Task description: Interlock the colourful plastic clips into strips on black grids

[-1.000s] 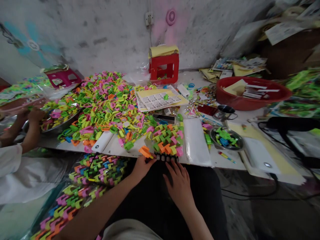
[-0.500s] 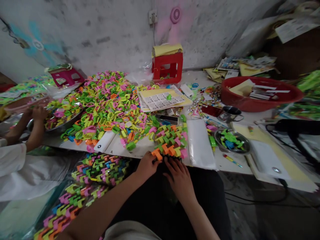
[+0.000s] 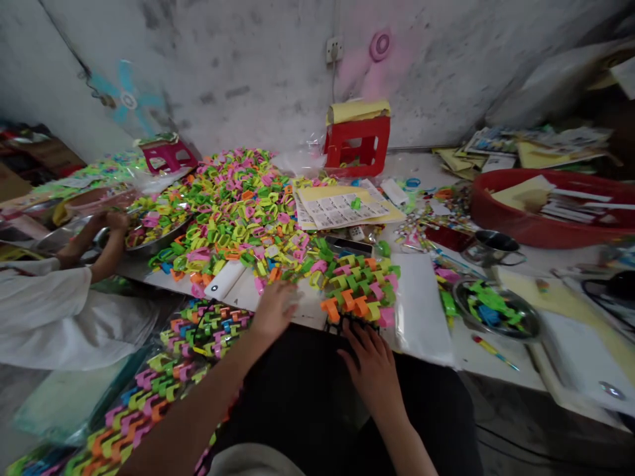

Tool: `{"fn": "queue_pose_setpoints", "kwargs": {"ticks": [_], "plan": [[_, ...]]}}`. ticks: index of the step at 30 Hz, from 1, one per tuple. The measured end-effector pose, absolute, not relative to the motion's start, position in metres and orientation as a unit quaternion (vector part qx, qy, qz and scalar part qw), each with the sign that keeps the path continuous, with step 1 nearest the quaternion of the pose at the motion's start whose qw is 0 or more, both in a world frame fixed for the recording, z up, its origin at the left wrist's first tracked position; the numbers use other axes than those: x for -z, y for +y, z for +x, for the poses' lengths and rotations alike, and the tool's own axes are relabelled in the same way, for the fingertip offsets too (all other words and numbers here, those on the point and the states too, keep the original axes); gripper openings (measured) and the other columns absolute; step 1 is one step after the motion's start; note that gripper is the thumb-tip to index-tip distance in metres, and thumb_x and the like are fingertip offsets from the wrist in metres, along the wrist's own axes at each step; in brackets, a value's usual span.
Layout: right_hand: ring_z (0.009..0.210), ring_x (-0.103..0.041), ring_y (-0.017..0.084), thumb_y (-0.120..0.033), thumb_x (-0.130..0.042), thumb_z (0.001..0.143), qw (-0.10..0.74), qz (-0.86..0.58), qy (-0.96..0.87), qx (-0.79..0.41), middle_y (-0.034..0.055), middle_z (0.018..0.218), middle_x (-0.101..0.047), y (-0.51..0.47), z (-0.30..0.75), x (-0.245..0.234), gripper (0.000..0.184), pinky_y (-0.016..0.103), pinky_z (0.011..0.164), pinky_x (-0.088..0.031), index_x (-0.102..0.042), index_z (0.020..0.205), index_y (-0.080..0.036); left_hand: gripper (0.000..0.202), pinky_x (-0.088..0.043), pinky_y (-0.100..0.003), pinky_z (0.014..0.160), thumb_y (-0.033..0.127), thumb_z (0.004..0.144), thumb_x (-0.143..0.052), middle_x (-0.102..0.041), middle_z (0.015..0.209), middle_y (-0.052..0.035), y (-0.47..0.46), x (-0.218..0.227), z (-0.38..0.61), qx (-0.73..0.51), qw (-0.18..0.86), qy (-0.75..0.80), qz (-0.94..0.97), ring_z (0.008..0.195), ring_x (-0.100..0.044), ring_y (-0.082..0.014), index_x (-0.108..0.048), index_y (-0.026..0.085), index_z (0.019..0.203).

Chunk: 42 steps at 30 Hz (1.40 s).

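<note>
A woven block of coloured plastic clips (image 3: 361,289) lies at the table's near edge, with an orange clip at its front left corner. My right hand (image 3: 371,362) rests just below it, fingers spread on a dark rack at the block's front edge. My left hand (image 3: 274,309) is blurred and reaches over the table edge toward the big heap of loose clips (image 3: 233,211); its fingers look loosely spread with nothing seen in them.
A person in white (image 3: 59,311) at the left works over a metal bowl (image 3: 149,228). Bagged clip blocks (image 3: 198,334) lie below the table at left. Also on the table: sticker sheets (image 3: 342,208), red stool (image 3: 357,142), red basin (image 3: 546,205), metal cup (image 3: 491,246), bowl of clips (image 3: 496,311), white power bank (image 3: 225,279).
My left hand let go of the orange clip, now joined to the block, and moved left toward the loose heap. The view swung left and up.
</note>
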State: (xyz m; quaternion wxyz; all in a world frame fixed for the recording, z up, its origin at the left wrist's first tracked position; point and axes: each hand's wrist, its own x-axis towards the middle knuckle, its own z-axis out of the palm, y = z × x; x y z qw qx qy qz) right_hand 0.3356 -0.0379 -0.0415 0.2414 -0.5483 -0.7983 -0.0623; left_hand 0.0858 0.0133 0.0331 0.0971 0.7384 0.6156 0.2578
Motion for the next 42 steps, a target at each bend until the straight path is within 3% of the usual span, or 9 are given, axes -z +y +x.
{"fn": "queue_pose_setpoints", "kwargs": {"ticks": [3, 9, 15, 20, 25, 30, 33, 37, 42], "plan": [[0.12, -0.048, 0.03, -0.042, -0.045, 0.092, 0.261, -0.54, -0.797, 0.067, 0.007, 0.124, -0.062, -0.037, 0.337, 0.046, 0.043, 0.047, 0.097, -0.037, -0.056, 0.129, -0.023, 0.025, -0.041, -0.039, 0.097, 0.029, 0.088, -0.052, -0.058, 0.111, -0.0123, 0.027, -0.05, 0.039, -0.165, 0.033, 0.724, 0.669, 0.111, -0.052, -0.0262, -0.063, 0.016, 0.108], [0.119, -0.048, 0.03, -0.043, -0.047, 0.091, 0.28, -0.544, -0.789, 0.06, 0.0063, 0.125, -0.062, -0.038, 0.335, 0.047, 0.044, 0.047, 0.098, -0.037, -0.056, 0.129, -0.023, 0.026, -0.048, -0.034, 0.077, 0.039, 0.083, -0.058, -0.06, 0.092, -0.01, 0.043, -0.045, 0.02, -0.099, 0.067, 0.742, 0.66, 0.081, -0.061, -0.023, -0.068, 0.016, 0.089], [0.123, -0.046, 0.03, -0.041, -0.049, 0.091, 0.272, -0.563, -0.78, 0.04, 0.0046, 0.129, -0.06, -0.043, 0.333, 0.045, 0.042, 0.05, 0.103, -0.032, -0.055, 0.129, -0.026, 0.028, -0.046, -0.033, 0.092, 0.027, 0.092, -0.043, -0.059, 0.101, -0.0087, 0.041, -0.042, 0.006, -0.122, 0.127, 0.651, 0.739, 0.095, -0.059, -0.0193, -0.068, 0.018, 0.097], [0.126, -0.043, 0.032, -0.039, -0.053, 0.089, 0.274, -0.566, -0.776, 0.049, 0.0042, 0.129, -0.06, -0.044, 0.331, 0.044, 0.044, 0.053, 0.104, -0.029, -0.053, 0.131, -0.025, 0.036, -0.043, -0.032, 0.098, 0.006, 0.08, -0.045, -0.058, 0.117, -0.0071, 0.038, -0.053, -0.018, -0.113, 0.154, 0.579, 0.793, 0.108, -0.057, -0.0182, -0.068, 0.022, 0.102], [0.123, -0.045, 0.035, -0.037, -0.056, 0.087, 0.312, -0.564, -0.763, 0.037, 0.0075, 0.125, -0.061, -0.047, 0.331, 0.034, 0.038, 0.056, 0.102, -0.032, -0.06, 0.123, -0.023, 0.016, -0.047, -0.031, 0.083, 0.023, 0.083, -0.056, -0.064, 0.105, -0.0058, 0.024, -0.086, -0.036, -0.093, 0.125, 0.585, 0.796, 0.093, -0.062, -0.0207, -0.069, 0.022, 0.091], [0.082, -0.063, 0.021, -0.04, -0.058, 0.086, 0.335, -0.511, -0.77, -0.183, 0.0068, 0.09, -0.068, -0.074, 0.299, -0.003, 0.046, 0.034, 0.077, -0.05, -0.056, 0.127, -0.02, 0.025, -0.043, -0.022, 0.062, 0.041, 0.078, -0.066, -0.06, 0.07, 0.0013, -0.028, -0.121, 0.008, -0.259, 0.202, 0.588, 0.739, 0.065, -0.057, -0.0133, -0.062, 0.019, 0.069], [0.069, -0.064, 0.018, -0.037, -0.063, 0.081, 0.306, -0.489, -0.749, -0.326, 0.0026, 0.077, -0.068, -0.092, 0.27, -0.02, 0.055, 0.026, 0.064, -0.049, -0.052, 0.131, -0.019, 0.022, -0.044, -0.022, 0.067, 0.038, 0.077, -0.071, -0.064, 0.075, 0.0001, -0.064, -0.112, 0.069, -0.299, 0.306, 0.537, 0.727, 0.073, -0.059, -0.0133, -0.064, 0.018, 0.069], [0.072, -0.066, 0.019, -0.025, -0.054, 0.08, 0.304, -0.513, -0.687, -0.416, 0.0039, 0.08, -0.071, -0.093, 0.269, -0.019, 0.027, 0.025, 0.062, -0.047, -0.066, 0.104, -0.021, 0.025, -0.041, -0.021, 0.058, 0.037, 0.074, -0.074, -0.056, 0.067, 0.0004, -0.081, -0.088, 0.127, -0.331, 0.342, 0.448, 0.757, 0.064, -0.053, -0.0111, -0.061, 0.017, 0.066], [0.064, -0.062, 0.02, -0.046, -0.056, 0.08, 0.402, -0.592, -0.587, -0.379, 0.0044, 0.067, -0.066, -0.062, 0.316, -0.01, 0.029, 0.029, 0.062, -0.048, -0.064, 0.075, -0.019, 0.019, -0.046, -0.025, 0.072, 0.031, 0.082, -0.066, -0.058, 0.091, -0.0028, -0.046, -0.08, 0.132, -0.399, 0.303, 0.466, 0.729, 0.079, -0.055, -0.0135, -0.06, 0.021, 0.097]]}}
